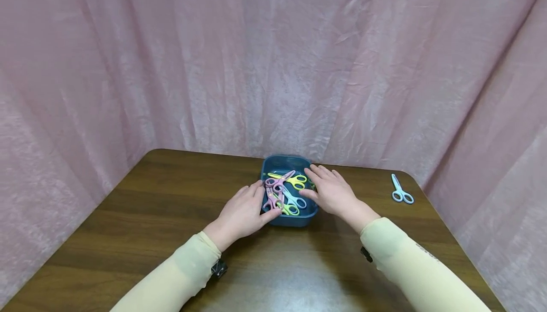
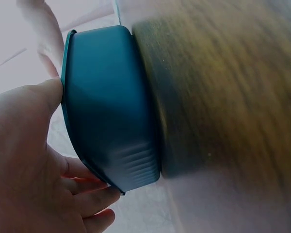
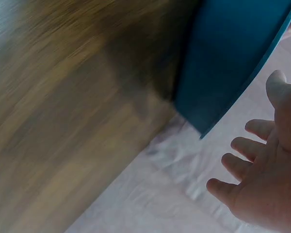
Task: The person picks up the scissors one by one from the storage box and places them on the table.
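In the head view, we look down into a teal bin (image 1: pixel 288 221) on the wooden table (image 1: pixel 192 184), before a pink curtain (image 1: pixel 273 65); only here do we see its contents, a heap of purple scissors (image 1: pixel 279 182), yellow scissors (image 1: pixel 291 179), light blue scissors (image 1: pixel 289 198) and green scissors (image 1: pixel 287 209). The left hand (image 1: pixel 241 212) lies along the bin's left rim, the right hand (image 1: pixel 335 193) at its right side. A separate light blue pair (image 1: pixel 398 189) lies well apart, far right. The left wrist view adds the bin's ridged outer wall and the left thumb touching its rim, fingers loose, unclenched. The right wrist view shows us the right hand's spread fingers, empty, with a gap before the bin.
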A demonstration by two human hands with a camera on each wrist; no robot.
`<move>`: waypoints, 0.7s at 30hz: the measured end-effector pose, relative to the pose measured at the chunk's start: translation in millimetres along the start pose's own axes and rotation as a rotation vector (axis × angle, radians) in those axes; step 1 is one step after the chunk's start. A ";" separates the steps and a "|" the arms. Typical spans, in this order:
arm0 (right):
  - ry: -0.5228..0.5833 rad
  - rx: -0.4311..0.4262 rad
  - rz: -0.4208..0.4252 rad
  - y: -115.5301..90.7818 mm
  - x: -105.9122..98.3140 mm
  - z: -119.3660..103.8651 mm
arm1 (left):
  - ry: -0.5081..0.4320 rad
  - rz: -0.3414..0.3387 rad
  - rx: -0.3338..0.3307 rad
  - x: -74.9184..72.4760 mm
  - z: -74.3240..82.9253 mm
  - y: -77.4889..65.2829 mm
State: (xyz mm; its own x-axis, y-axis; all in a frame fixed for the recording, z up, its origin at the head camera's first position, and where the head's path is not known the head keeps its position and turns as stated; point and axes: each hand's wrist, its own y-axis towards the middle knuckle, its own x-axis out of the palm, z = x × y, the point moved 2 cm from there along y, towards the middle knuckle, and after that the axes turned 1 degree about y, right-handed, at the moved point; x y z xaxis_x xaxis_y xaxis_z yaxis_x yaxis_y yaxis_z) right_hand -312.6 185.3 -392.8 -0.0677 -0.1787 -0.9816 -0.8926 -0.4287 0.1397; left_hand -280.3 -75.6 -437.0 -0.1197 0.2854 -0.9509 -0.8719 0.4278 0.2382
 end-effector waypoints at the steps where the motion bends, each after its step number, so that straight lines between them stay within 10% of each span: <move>1: 0.000 0.000 -0.011 2.0 0.7 -3.0 | 0.003 0.001 0.004 0.7 0.3 0.4; 21: -0.117 -0.036 -0.198 49.9 20.3 -52.9 | 0.028 0.023 0.028 3.1 1.4 -1.6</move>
State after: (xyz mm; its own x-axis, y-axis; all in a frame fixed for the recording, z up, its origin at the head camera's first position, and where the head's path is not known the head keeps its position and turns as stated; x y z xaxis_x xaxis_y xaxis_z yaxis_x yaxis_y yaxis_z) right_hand -334.9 113.5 -398.9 0.0537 0.0149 -0.9984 -0.8771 -0.4773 -0.0543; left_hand -278.6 -74.2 -440.0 -0.1534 0.2714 -0.9502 -0.8553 0.4451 0.2652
